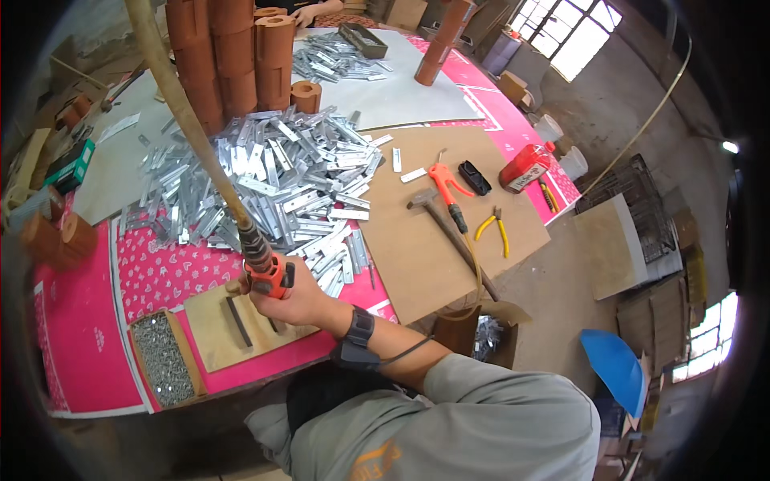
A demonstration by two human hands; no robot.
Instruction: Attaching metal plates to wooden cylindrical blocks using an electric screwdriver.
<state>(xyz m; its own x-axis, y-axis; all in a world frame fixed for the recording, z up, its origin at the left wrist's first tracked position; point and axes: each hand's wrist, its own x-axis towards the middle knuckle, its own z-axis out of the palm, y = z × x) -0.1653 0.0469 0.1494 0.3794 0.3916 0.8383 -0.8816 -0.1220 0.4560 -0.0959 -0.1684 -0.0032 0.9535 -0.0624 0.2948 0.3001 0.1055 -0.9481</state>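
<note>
My right hand (295,293) is wrapped round the red-and-black grip of an air tool (269,275), probably a pneumatic screwdriver. A thick tan hose (188,112) runs from its coupling up past the top of the view. Beneath the hand lies a wooden board (210,341) with a dark metal strip (239,322) on it; the hand hides part of the board and the tool's working end. Just beyond spreads a big heap of silver metal slide brackets (281,172). Left of the board sits a shallow box of small screws (164,357). My left hand does not show.
On a brown sheet (401,264) lie a hammer (453,240), an orange air blow gun (449,188), yellow-handled pliers (497,231) and a black case (475,178). A red bottle (527,167) stands beyond. Brown cylinders (228,64) are stacked behind the heap, near another person's hand (305,14).
</note>
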